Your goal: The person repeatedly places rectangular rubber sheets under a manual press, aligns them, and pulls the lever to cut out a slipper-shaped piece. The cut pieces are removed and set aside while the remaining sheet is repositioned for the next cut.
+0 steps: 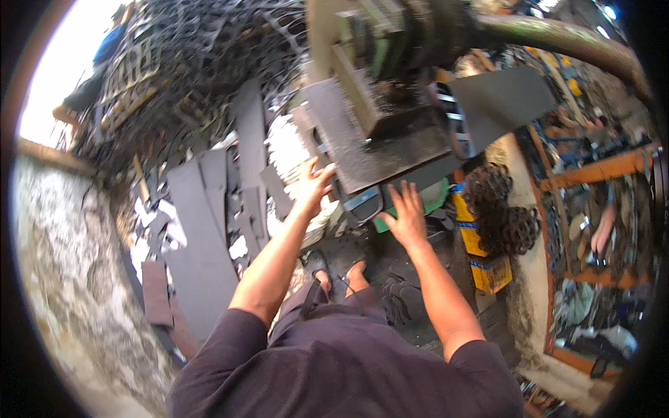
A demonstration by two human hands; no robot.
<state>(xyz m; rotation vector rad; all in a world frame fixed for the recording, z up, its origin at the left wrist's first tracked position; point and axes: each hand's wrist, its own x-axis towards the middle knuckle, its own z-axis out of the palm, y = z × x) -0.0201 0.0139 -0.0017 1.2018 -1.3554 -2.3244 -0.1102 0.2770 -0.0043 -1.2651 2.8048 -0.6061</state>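
2 hands [315, 188] [408, 217], fingers splayed | rounded frame [364, 203]: dark, blue-edged, between them | sheet [505, 104]: flat, dark grey, straight-edged

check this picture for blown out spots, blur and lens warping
Head view: the bright patch at upper left is washed out to white; head view: the machine looks smeared; head view: left hand and right hand are lit, slightly soft; head view: black fisheye rim rounds both sides.
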